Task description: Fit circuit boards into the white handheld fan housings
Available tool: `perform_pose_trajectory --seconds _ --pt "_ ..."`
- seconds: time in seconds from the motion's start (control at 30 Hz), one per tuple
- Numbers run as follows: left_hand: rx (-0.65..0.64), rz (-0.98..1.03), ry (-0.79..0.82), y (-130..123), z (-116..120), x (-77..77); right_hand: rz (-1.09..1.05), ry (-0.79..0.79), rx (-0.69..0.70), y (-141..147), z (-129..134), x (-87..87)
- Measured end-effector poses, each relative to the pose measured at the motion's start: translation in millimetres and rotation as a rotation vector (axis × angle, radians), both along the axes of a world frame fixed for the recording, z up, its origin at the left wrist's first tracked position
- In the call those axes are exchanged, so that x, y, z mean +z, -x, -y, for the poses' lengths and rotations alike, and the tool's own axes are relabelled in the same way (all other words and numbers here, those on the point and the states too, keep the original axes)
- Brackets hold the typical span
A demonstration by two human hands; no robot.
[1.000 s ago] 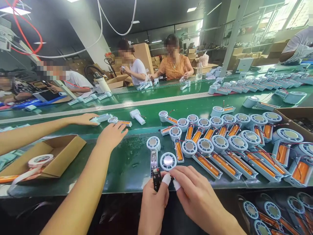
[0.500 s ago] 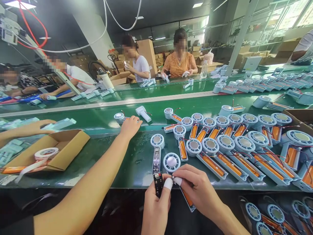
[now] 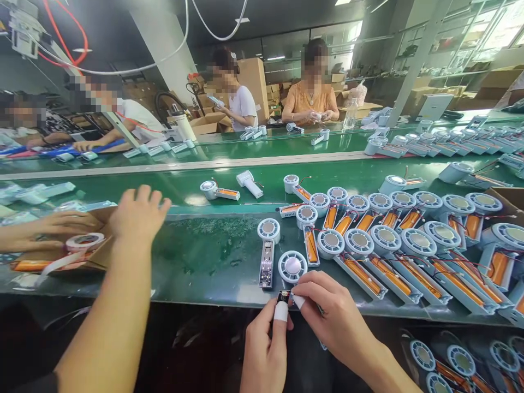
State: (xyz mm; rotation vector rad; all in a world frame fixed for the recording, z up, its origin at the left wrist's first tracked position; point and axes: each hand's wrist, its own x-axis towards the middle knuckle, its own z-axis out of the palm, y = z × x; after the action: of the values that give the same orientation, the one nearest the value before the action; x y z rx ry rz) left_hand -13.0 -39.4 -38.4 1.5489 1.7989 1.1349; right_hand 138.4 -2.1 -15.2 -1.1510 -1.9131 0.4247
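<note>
My left hand [image 3: 268, 341], with a white cover on its thumb, is closed on a small black circuit board [image 3: 283, 297]. My right hand [image 3: 333, 314] pinches a tiny white wire plug at the board's edge, mostly hidden by covered fingertips. Just beyond my hands is a light-blue handheld fan [image 3: 292, 267]; its handle is largely hidden under my right hand. To its left lies another fan [image 3: 268, 231], a circuit board [image 3: 266, 266] fitted in its handle.
Rows of open fans [image 3: 385, 238] with orange batteries and red wires fill the bench's right. A co-worker's arm [image 3: 118, 295] reaches in from the left, near a cardboard box [image 3: 100, 254] holding a tape roll [image 3: 85, 242]. Across the green belt [image 3: 172, 183] sit several people.
My left hand has brought the black board up against my right fingertips. The co-worker's arm has swung left, away from the fan on the belt, its hand now open.
</note>
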Motion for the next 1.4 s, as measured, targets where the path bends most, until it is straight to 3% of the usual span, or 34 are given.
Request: perform_pose_trajectory --seconds 0.23,0.4,0.57,0.67,0.8,0.97,1.13,1.4 --pt "-0.292 -0.071 0.003 12.1 -12.4 7.3 0.287 -0.123 0.033 -0.3 0.1 10.6" --pt "-0.297 -0.223 -0.128 15.6 -13.2 4.0 0.395 -0.187 0.004 5.1 0.5 14.5" --pt "-0.357 -0.318 -0.163 15.5 -9.5 1.4 0.359 -0.236 -0.033 10.3 3.2 5.3" --pt "-0.382 -0.307 -0.136 17.2 -9.9 7.3 0.199 -0.131 -0.031 7.1 2.9 0.4" --pt "-0.482 -0.254 -0.108 21.6 -16.8 20.7 -0.081 0.181 0.092 -4.4 -3.7 7.1" --pt "-0.575 -0.252 -0.112 25.8 -26.2 33.3 -0.125 0.398 0.172 -18.3 -15.7 23.3" --pt "-0.641 -0.274 -0.053 29.8 -31.2 39.1 -0.111 0.371 0.323 -23.3 -20.8 25.9" --pt "-0.690 -0.232 0.011 34.3 -36.9 36.3 -0.089 0.289 0.255 -16.7 -16.6 10.6"
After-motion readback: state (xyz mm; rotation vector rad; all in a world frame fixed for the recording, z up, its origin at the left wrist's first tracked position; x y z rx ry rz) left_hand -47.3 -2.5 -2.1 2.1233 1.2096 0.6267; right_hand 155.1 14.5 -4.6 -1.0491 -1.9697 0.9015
